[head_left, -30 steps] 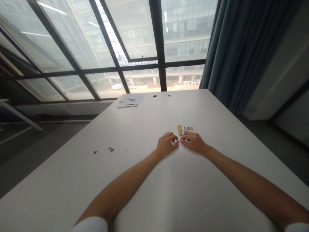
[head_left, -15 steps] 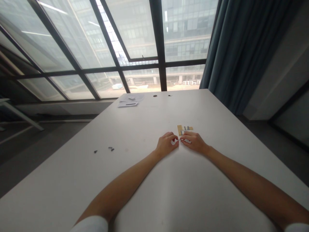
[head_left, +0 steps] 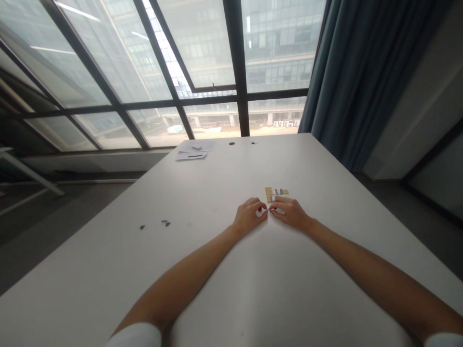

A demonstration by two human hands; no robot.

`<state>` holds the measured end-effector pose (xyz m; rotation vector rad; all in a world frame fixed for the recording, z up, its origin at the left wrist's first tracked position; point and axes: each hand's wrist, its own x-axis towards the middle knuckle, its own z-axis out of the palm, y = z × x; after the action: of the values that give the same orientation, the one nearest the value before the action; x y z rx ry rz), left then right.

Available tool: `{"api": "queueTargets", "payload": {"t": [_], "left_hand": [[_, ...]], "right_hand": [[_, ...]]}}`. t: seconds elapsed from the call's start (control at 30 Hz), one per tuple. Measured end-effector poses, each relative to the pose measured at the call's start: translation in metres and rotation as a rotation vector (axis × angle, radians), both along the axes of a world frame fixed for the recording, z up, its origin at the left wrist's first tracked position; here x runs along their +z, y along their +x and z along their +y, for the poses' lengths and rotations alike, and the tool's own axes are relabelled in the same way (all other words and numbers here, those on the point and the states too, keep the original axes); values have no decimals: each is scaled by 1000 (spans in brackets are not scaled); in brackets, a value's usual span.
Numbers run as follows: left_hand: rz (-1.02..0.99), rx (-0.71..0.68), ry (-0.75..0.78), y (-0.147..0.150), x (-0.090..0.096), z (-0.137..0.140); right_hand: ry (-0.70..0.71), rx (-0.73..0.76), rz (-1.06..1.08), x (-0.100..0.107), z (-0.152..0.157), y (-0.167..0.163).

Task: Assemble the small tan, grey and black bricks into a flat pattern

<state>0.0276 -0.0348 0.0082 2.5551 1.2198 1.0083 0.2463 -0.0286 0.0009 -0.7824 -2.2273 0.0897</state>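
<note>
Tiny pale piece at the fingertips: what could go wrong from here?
The tiny pale piece, pinched between the left hand and the right hand, could slip and be hard to spot on the white table. The right hand is also close to the yellow pieces, so it might nudge them.

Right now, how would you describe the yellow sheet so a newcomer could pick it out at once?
Start at the white table, which reaches toward the window. Find the left hand and right hand; the yellow sheet lies just beyond their fingertips. Its colour and grey patches set it apart from the white papers farther off.
</note>
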Motion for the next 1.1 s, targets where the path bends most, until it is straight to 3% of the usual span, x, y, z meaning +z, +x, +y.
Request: {"api": "queueTargets", "payload": {"t": [0.13, 0.3, 0.4, 0.63, 1.1], "left_hand": [[-48, 11, -4, -1, 1, 0], [-58, 82, -39, -1, 2, 0], [-56, 90, -73, -1, 1, 2], [-84, 109, -92, -1, 1, 3], [-115, 115, -105, -2, 0, 6]], "right_hand": [[7, -23, 62, 2, 3, 5], [-10, -198, 271, 5, 15, 25], [-5, -266, 289, 7, 21, 37], [-62, -268, 154, 4, 26, 48], [-137, -310, -196, -2, 22, 35]]}}
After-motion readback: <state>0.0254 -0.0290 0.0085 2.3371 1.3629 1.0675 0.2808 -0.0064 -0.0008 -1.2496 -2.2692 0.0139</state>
